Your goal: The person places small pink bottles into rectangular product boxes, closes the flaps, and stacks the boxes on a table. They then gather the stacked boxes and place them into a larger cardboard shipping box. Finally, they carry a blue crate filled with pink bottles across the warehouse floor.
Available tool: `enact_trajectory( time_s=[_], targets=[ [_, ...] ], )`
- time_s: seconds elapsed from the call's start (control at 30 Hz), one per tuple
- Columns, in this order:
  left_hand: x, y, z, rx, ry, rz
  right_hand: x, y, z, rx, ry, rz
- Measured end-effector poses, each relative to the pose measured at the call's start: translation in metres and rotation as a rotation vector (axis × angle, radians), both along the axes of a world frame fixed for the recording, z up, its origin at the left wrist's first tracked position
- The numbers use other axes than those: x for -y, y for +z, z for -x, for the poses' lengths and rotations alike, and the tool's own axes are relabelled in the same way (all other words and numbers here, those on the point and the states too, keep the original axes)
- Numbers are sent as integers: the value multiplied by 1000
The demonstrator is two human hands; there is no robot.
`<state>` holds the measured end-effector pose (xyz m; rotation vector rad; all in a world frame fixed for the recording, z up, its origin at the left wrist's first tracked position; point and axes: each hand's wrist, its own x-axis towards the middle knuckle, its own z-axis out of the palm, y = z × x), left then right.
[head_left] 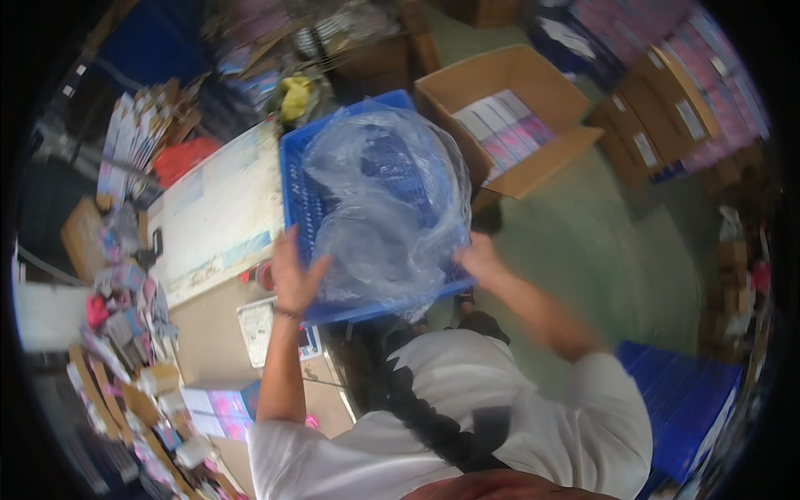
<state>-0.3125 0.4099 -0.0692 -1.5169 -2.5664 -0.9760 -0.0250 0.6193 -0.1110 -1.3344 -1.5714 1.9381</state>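
A blue plastic crate (294,181) is in front of me, lined with a crumpled clear plastic bag (375,231) that spreads over its rim. My right hand (480,257) grips the crate's near right side, with the bag's edge beside the fingers. On the near left side, my left hand (295,272) lies against the crate, thumb apart from the raised fingers; whether it bears any weight cannot be told. The crate overlaps the edge of the worktable (200,325).
An open cardboard carton (531,75) with pink and white boxes stands beyond the crate on the right. Closed cartons (662,119) are farther right. A red tape roll (266,275), a white tray-like item (253,331) and a pink-white box (219,412) are on the table. Blue crates (675,400) stand at lower right.
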Motion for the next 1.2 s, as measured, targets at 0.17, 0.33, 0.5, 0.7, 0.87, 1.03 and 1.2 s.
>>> enact_trajectory(
  time_s=[0.17,0.33,0.5,0.7,0.87,1.03,1.2],
  targets=[
    [26,12,6,904,158,-245,-19,88,-56,-70,-87,38],
    [-11,67,-51,1415,-100,-228,-30,163,-129,-68,-160,-113],
    [-77,155,-133,1237,-514,-186,-49,232,-246,-15,-307,-302],
    [-204,173,-262,1345,-691,-41,-80,242,-412,-4,-390,-553],
    [-304,119,-399,1522,-688,191,-95,201,-529,130,-621,-526],
    [-387,66,-494,1599,-733,298,-135,178,-608,221,-723,-485],
    [-463,36,-541,1554,-695,271,-204,172,-646,303,-729,-472]
  ],
)
